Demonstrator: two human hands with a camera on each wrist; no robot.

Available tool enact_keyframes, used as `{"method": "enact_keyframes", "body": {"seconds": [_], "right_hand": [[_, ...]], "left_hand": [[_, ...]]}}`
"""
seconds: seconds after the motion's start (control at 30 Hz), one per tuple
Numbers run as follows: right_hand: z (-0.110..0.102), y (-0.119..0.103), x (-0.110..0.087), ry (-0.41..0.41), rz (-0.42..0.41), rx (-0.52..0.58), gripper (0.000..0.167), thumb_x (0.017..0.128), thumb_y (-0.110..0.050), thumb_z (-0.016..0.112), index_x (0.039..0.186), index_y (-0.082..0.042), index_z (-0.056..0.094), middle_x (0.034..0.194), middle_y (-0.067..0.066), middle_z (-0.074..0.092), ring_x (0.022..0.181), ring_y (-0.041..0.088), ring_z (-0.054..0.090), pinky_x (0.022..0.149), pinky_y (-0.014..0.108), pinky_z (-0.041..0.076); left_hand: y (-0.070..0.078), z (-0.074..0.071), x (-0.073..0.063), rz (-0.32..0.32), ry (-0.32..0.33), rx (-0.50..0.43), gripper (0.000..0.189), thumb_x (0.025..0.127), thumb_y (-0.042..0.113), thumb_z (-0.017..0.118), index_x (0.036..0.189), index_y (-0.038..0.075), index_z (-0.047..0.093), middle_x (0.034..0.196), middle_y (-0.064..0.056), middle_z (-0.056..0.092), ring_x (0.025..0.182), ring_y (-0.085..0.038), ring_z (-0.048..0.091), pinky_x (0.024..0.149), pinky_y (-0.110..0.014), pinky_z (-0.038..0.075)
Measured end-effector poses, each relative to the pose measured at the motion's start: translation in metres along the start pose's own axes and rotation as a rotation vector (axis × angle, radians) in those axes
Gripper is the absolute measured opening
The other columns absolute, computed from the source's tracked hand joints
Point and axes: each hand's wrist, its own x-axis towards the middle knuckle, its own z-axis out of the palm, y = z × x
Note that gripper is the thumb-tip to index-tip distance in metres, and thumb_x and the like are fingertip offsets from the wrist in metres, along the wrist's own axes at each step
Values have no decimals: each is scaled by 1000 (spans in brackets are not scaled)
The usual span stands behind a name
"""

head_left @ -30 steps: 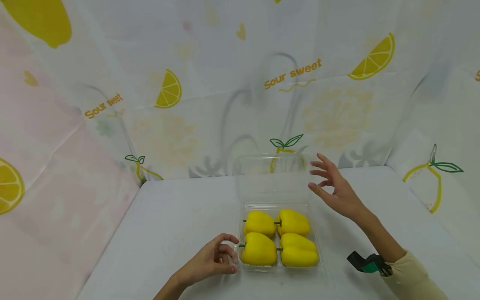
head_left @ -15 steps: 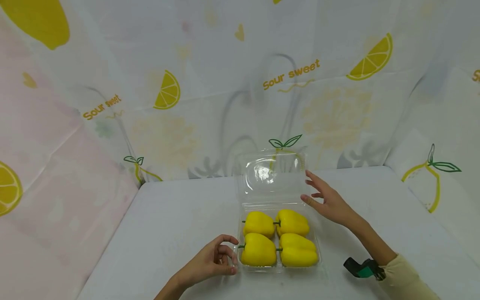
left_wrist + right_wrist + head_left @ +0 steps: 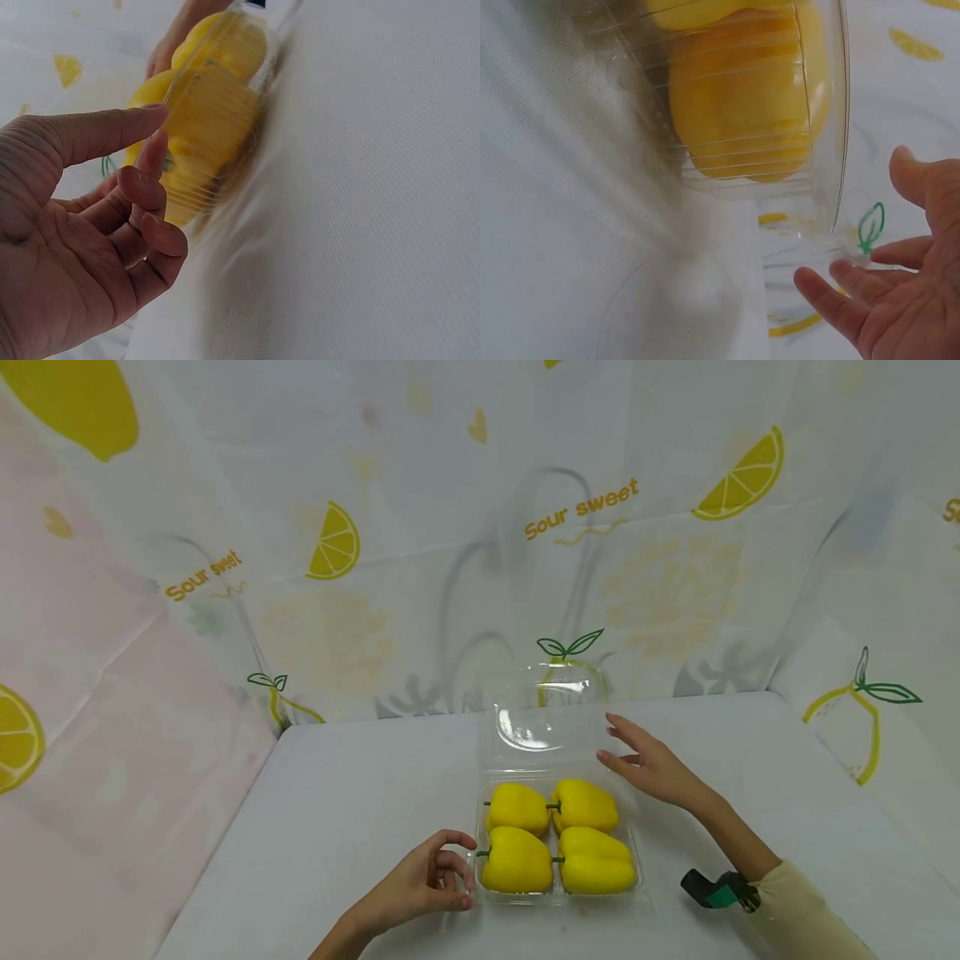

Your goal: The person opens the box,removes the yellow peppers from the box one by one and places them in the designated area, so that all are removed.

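Observation:
A clear plastic clamshell box [image 3: 525, 900] lies on the table with its lid [image 3: 543, 727] raised at the back. Several yellow bell peppers [image 3: 517, 860] with green stems sit inside in two rows. My left hand [image 3: 420, 877] is at the box's left side, fingers curled, and in the left wrist view the thumb and fingers pinch the rim. Beside the lid's right edge is my right hand [image 3: 648, 768], fingers loosely extended with the fingertips right at that edge. The right wrist view shows this hand [image 3: 900, 277] with nothing in its grasp.
A white cloth covers the table [image 3: 360, 785]. Lemon-printed fabric [image 3: 420, 568] hangs behind and on both sides. A black and green strap [image 3: 720, 891] is on the right wrist at the beige sleeve [image 3: 802, 910].
My right hand has moved left and down toward the lid's right edge. The lid's reflections have shifted as its tilt changes slightly. My left hand stays at the box's left side.

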Motion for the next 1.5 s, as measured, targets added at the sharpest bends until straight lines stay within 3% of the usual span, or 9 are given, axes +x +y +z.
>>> {"method": "enact_keyframes", "body": {"seconds": [0.83,1.2,1.5], "right_hand": [[3,7,-2,-145,143,13,73,102,-37,55,151,7,25,153,30,27,135,45,38,100,60,39],[1,10,-9,-157,108,-35,70,102,-39,53,152,2,27,154,27,29,132,45,41,97,63,39],[-5,2,-25,-195,79,-50,71,101,-39,55,153,0,26,154,27,28,132,48,39,92,53,49]], "left_hand": [[2,0,0,-6,0,-3,61,86,4,75,135,-4,40,100,-17,66,67,-11,53,64,-20,49],[2,-1,0,11,-1,24,61,86,5,76,135,-4,40,100,-14,66,67,-11,54,63,-20,48],[3,-1,0,5,9,53,60,86,4,76,134,-3,41,98,-13,66,66,-10,53,63,-20,48]]}}
